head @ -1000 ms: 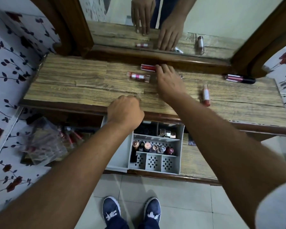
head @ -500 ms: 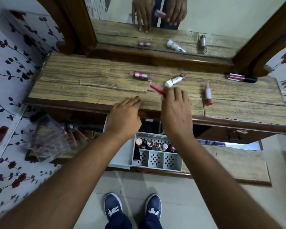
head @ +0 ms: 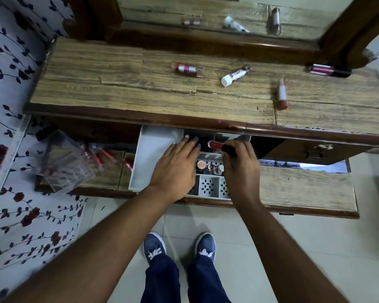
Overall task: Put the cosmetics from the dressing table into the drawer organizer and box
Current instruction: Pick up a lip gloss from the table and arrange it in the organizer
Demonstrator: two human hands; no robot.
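My right hand [head: 241, 169] grips a red lip gloss tube [head: 216, 145] and holds it over the white drawer organizer [head: 155, 154] in the open drawer. My left hand [head: 176, 167] lies flat with fingers apart on the organizer's left part, holding nothing. Several small bottles [head: 209, 167] stand in the organizer's middle row. On the wooden dressing table top [head: 96, 84] lie a red-and-silver bottle [head: 187, 69], a white-capped tube [head: 234, 76], a red tube [head: 282, 97] and a dark pink gloss [head: 329, 71].
A clear plastic box [head: 64, 162] with red tubes sits in the drawer's left part. A mirror [head: 206, 16] stands behind the table top. The drawer's wooden front [head: 304, 193] juts toward me. My shoes [head: 179, 248] stand on the tiled floor below.
My right hand picked the red tube off the table top and brought it down over the organizer. My left hand moved from the table edge down onto the organizer.
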